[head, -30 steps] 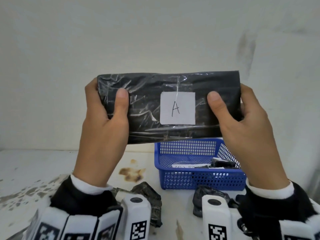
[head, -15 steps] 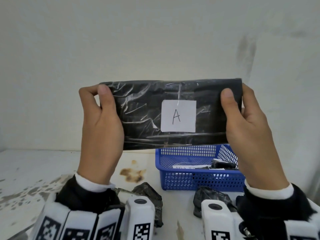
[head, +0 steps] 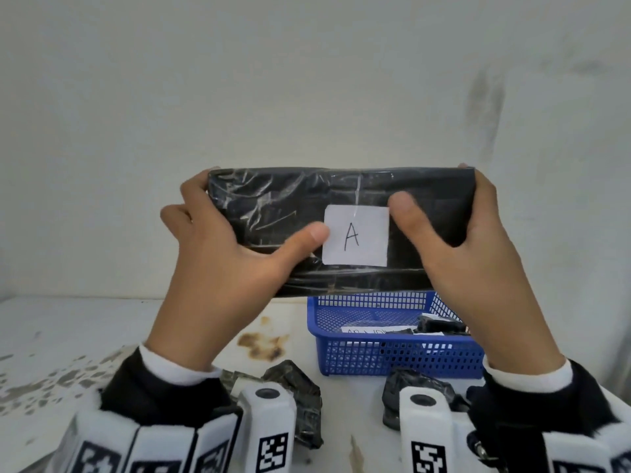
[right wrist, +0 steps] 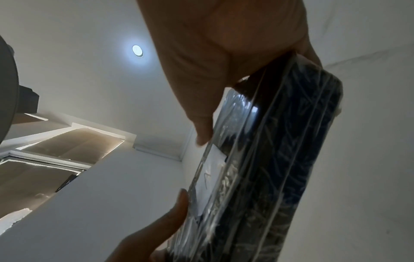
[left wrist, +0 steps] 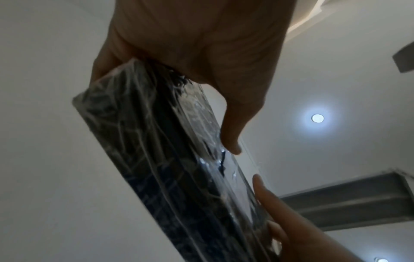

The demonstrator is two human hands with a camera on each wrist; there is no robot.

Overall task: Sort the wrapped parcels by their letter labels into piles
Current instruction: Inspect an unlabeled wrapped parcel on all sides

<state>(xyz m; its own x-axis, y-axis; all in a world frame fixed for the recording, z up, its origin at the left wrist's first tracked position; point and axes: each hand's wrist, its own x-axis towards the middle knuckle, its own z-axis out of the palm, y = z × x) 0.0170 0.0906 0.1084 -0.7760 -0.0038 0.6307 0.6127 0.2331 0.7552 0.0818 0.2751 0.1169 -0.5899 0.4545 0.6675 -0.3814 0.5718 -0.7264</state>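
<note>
Two hands, my left hand (head: 218,264) and right hand (head: 478,268), grip the A-labelled parcel (head: 273,199) by its ends; slick wrap could slip from my thumbs.

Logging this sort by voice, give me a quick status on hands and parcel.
Left hand and right hand both grip the black parcel, raised above the table. White label reads A. Nothing blocking; blue basket sits below.
</note>
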